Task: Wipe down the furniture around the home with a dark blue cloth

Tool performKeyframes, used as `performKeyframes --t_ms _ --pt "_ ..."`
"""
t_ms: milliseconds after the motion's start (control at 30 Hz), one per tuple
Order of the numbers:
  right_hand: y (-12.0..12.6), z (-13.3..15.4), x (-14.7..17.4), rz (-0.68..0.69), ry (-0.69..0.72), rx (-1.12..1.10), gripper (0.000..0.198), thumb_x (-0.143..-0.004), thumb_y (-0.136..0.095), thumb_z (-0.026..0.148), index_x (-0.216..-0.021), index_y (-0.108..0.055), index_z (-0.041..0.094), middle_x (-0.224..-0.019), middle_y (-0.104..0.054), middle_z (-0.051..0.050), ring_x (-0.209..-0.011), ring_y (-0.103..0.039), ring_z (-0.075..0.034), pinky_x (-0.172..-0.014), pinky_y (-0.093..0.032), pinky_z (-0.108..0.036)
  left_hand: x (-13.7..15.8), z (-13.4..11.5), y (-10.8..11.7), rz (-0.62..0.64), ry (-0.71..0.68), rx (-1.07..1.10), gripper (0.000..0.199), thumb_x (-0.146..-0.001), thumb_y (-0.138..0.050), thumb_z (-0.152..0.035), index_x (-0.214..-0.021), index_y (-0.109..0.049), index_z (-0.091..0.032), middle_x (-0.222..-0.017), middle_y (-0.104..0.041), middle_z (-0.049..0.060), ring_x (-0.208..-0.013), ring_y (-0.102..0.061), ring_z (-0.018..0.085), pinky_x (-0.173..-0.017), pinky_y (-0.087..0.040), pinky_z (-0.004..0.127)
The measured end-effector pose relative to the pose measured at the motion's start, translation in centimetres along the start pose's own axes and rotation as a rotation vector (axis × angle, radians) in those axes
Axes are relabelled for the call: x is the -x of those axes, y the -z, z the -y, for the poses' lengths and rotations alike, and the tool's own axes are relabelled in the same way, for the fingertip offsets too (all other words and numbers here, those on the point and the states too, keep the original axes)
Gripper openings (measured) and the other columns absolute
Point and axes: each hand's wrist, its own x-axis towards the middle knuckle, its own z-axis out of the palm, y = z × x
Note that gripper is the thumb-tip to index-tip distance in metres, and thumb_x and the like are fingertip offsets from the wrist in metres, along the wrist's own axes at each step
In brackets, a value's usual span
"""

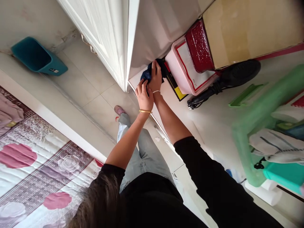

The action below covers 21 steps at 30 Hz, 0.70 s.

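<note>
My left hand (145, 97), with a gold bracelet at its wrist, has its fingers curled against a dark blue bundle that looks like cloth (145, 75). Just beyond it, my right hand (155, 77) wears a pale bracelet and grips the same bundle from above. The two hands touch or nearly touch. Beneath them is a white surface (163, 99), close to its left edge. A black and yellow box (177, 87) lies right beside my right hand. Part of the bundle is hidden under my fingers.
A pink container (175, 69), dark red case (199, 44), cardboard box (249, 31) and black corded appliance (232, 79) stand to the right. A green frame-like object (242, 148) is nearer. Left are a white curtain (104, 28), teal bin (55, 63) and patterned bed cover (42, 171).
</note>
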Motion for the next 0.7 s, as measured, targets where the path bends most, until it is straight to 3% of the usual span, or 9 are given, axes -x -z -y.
performKeyframes --t_ms 133,367,533,700 --pt "-0.9 4.0 1.9 -0.067 -0.082 -0.128 0.055 -0.090 -0.055 0.015 -0.143 -0.054 0.029 -0.143 -0.055 -0.009 -0.146 -0.041 -0.027 -0.125 -0.037 -0.052 1.6 0.1 1.7 -0.123 0.119 -0.030 0.037 -0.085 -0.048 -0.012 -0.120 -0.057 -0.019 -0.135 -0.055 0.015 -0.133 -0.048 0.028 -0.119 -0.033 0.047" --pt "-2.5 7.2 3.4 0.053 0.067 -0.240 0.058 -0.078 -0.047 -0.004 -0.127 -0.063 0.022 -0.139 -0.061 -0.005 -0.133 -0.053 -0.019 -0.117 -0.045 -0.036 4.8 1.1 3.4 -0.331 0.207 0.126 0.029 -0.090 -0.049 -0.020 -0.119 -0.049 -0.019 -0.123 -0.052 0.013 -0.123 -0.053 0.022 -0.109 -0.044 0.036" --pt "-0.5 6.8 4.2 0.181 0.166 -0.212 0.059 -0.075 -0.039 -0.007 -0.119 -0.067 0.021 -0.130 -0.064 -0.006 -0.121 -0.053 -0.019 -0.111 -0.045 -0.034 5.9 1.9 2.6 -0.322 0.318 0.283 0.022 -0.096 -0.053 -0.037 -0.112 -0.046 -0.023 -0.116 -0.052 0.009 -0.102 -0.057 0.017 -0.088 -0.052 0.028" --pt "1.4 5.6 11.6 0.321 0.202 -0.210 0.045 -0.076 -0.042 -0.004 -0.102 -0.071 0.017 -0.112 -0.069 -0.010 -0.109 -0.053 -0.021 -0.102 -0.044 -0.037 11.3 3.2 3.0 -0.202 0.409 0.353 0.035 -0.095 -0.054 -0.056 -0.088 -0.040 -0.024 -0.080 -0.044 -0.001 -0.070 -0.048 0.013 -0.070 -0.048 0.026"
